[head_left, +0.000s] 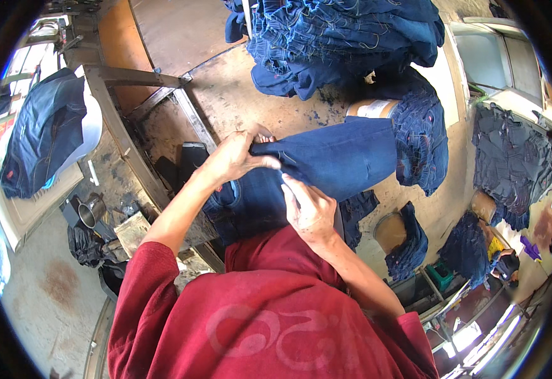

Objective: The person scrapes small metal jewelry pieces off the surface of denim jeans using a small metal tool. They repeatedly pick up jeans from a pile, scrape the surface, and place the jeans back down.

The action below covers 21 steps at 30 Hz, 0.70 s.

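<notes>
A pair of dark blue denim jeans (pixel 345 158) lies stretched across in front of me, with one leg pointing right and the upper part near my waist at left. My left hand (pixel 235 156) grips a fold of the denim, its thumb on top and its other fingers partly hidden by the cloth. Close beside it, my right hand (pixel 311 211) is closed in a pinch at the fold. Its fingertips meet the fabric, and whatever they may hold is too small to make out.
A tall pile of jeans (pixel 345 38) stands ahead. More folded denim (pixel 420 139) hangs over a rounded support at the leg's end. A wooden frame (pixel 143 170) runs along my left, near a metal cup (pixel 91 211). Dark garments (pixel 510 158) lie at far right.
</notes>
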Motion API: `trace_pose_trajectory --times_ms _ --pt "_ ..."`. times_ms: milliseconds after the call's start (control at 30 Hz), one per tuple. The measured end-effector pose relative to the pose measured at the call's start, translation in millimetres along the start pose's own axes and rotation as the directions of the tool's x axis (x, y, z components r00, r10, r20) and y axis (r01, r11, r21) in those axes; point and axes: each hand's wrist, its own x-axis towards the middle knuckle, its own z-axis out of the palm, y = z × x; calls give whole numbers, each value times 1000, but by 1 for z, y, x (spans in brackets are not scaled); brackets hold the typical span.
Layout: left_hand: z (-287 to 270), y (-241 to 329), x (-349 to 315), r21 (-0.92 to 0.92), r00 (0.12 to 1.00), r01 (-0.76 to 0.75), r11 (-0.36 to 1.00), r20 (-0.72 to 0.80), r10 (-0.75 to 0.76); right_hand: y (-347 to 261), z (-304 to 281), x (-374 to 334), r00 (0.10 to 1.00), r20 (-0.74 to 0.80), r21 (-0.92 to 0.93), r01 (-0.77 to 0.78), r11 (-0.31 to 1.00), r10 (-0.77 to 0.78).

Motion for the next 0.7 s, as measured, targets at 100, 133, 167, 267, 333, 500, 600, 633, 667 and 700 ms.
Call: trace_pose_trajectory --times_ms 100,133,167,267,333,500,600,633,667,700 --pt "-9 -10 9 113 965 -261 959 41 258 -5 12 2 999 28 -71 27 997 -26" --pt "-9 -13 10 136 973 -229 964 44 225 -6 16 3 998 7 -70 59 996 -59" --pt "-8 -14 12 171 973 -230 958 48 225 -7 20 5 998 -13 -81 57 995 -59" --pt "-3 -17 10 151 977 -213 965 0 215 -11 32 14 999 -18 -114 -49 992 47" --pt "-1 -17 8 156 978 -202 967 -26 208 -14 33 17 998 31 -213 -45 976 52" --pt "-3 -17 5 171 988 -153 973 -10 157 -16 28 14 980 126 -229 -122 966 154" --pt "-2 -19 5 171 986 -162 972 -16 168 -12 33 17 989 24 -94 -141 986 143" --pt "-1 -20 5 170 985 -166 971 -21 172 -10 35 20 991 6 -89 -132 987 133" --pt "0 -21 5 170 984 -168 971 -23 174 -10 35 21 991 -8 -80 -135 988 135" --pt "1 -21 5 170 984 -171 971 -25 177 -10 35 21 994 5 -134 -110 985 112"
